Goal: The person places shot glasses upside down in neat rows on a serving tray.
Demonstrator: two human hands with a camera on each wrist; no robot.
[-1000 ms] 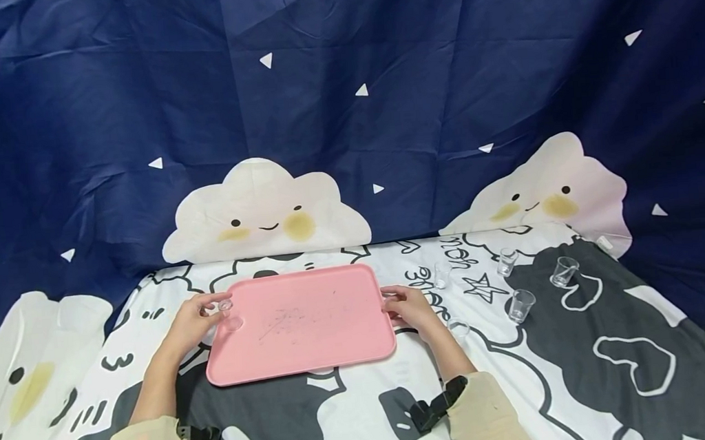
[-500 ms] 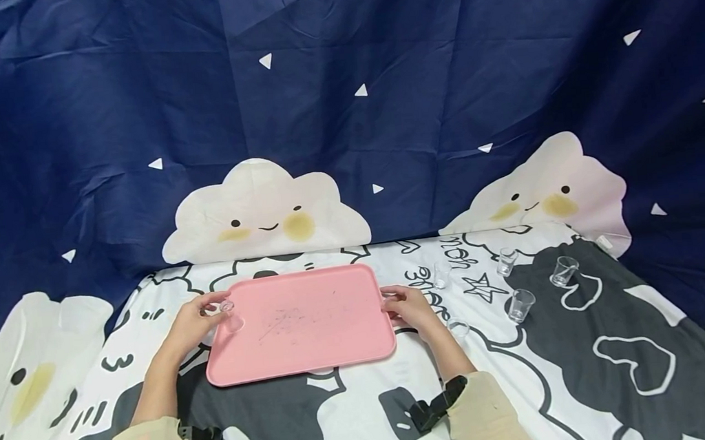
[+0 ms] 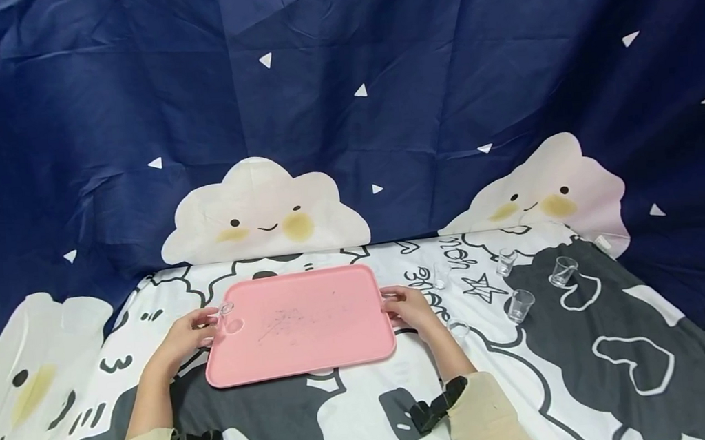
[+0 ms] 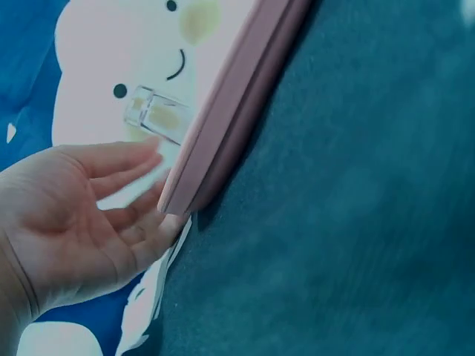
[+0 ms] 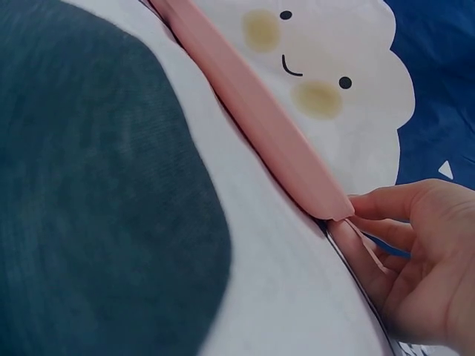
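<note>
A pink tray [image 3: 311, 323] lies on the patterned cloth, its top marked with dark scratches. Near its left edge stands a small clear shot glass [image 4: 157, 115], upright, its round rim showing in the head view. My left hand [image 3: 188, 338] is at that edge, fingers spread and apart from the glass; in the left wrist view the fingertips reach the tray's side. At the opposite edge my right hand [image 3: 409, 307] pinches the tray rim between fingers and thumb, as the right wrist view also shows.
Several more clear glasses stand to the right of the tray, among them a near glass [image 3: 521, 305], a far glass [image 3: 507, 262] and a rightmost glass [image 3: 564, 271]. A dark blue curtain [image 3: 344, 110] with clouds hangs behind the cloth.
My left hand has let go of the shot glass and drawn back slightly left and down to the tray's edge. The glass stays on the tray. The right hand has not moved.
</note>
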